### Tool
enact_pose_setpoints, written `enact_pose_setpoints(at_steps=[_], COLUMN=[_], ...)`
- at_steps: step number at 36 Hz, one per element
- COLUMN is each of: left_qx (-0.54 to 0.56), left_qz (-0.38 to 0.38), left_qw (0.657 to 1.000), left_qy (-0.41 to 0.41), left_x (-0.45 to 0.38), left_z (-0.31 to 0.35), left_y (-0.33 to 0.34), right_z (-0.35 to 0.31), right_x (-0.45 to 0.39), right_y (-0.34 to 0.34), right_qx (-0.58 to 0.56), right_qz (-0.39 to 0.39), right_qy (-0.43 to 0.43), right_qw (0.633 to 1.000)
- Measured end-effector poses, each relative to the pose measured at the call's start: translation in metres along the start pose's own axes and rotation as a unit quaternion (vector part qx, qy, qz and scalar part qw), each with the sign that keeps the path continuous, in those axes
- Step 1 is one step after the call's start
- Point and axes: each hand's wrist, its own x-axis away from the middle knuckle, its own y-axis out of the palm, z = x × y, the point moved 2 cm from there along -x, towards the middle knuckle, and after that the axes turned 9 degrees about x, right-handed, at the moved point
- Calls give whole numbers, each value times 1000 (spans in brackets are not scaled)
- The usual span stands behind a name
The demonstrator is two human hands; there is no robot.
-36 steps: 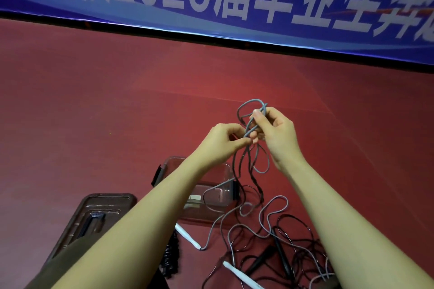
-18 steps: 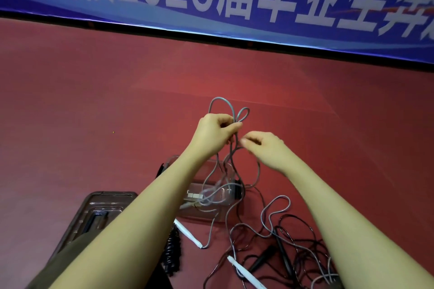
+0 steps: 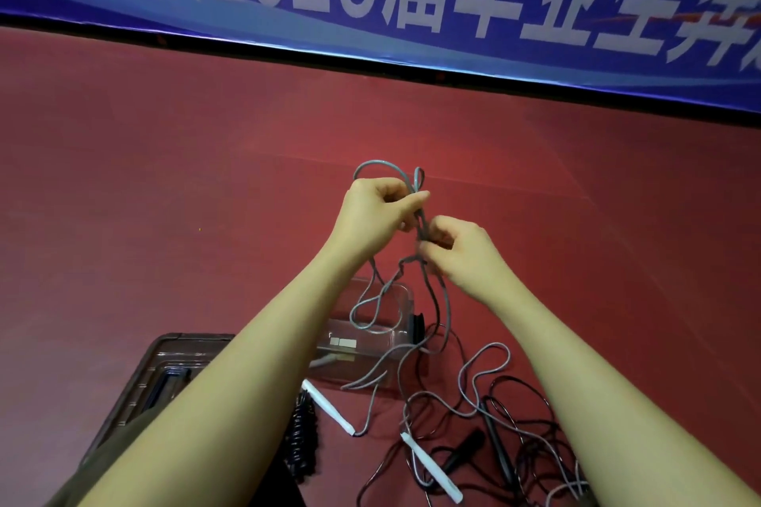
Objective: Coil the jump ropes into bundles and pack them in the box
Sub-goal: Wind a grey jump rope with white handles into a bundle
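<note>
**Both hands on the grey rope**

The left hand (image 3: pixel 376 218) pinches the grey rope (image 3: pixel 442 309) just under its raised loops; the right hand (image 3: pixel 465 255), just below, closes its grip on the same strands. The rope hangs down over the clear box (image 3: pixel 405 292) to its white handles (image 3: pixel 329 407) on the red floor (image 3: pixel 164 198). A black rope (image 3: pixel 531 416) lies tangled beside them.

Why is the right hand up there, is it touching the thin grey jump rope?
Touching. The head view shows the right hand with its curled fingers pinching the thin grey jump rope, just below where the left hand grips its loops.
</note>
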Motion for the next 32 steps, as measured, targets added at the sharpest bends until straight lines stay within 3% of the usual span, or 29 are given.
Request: enact_pose_setpoints(at_steps=[4, 8, 10, 16, 26, 29, 32], left_qx=[34, -114, -133, -89, -174, -148, -130], left_qz=[-20, -114, -134, -130, -79, -60, -43], left_qw=[996, 983, 979, 987, 979, 986, 990], left_qy=[-83, -84, -72, -31, 70, 55, 20], left_x=[3, 7, 12, 20, 24, 24, 21], left_z=[-7, -23, -27, -24, -21, -17, -18], left_y=[5, 10, 12, 18, 26, 25, 21], right_z=[2, 4, 5, 2, 0, 3, 10], right_x=[0, 0, 0, 3, 4, 0, -3], right_y=[2, -1, -3, -14, -21, -20, -14], right_qx=[31, -9, -19, -75, -100, -123, -136], right_qz=[12, 39, 55, 114, 187, 173, 106], right_qy=[9, 13, 12, 12, 1, 24, 60], right_qw=[999, 999, 998, 991, 977, 977, 983])
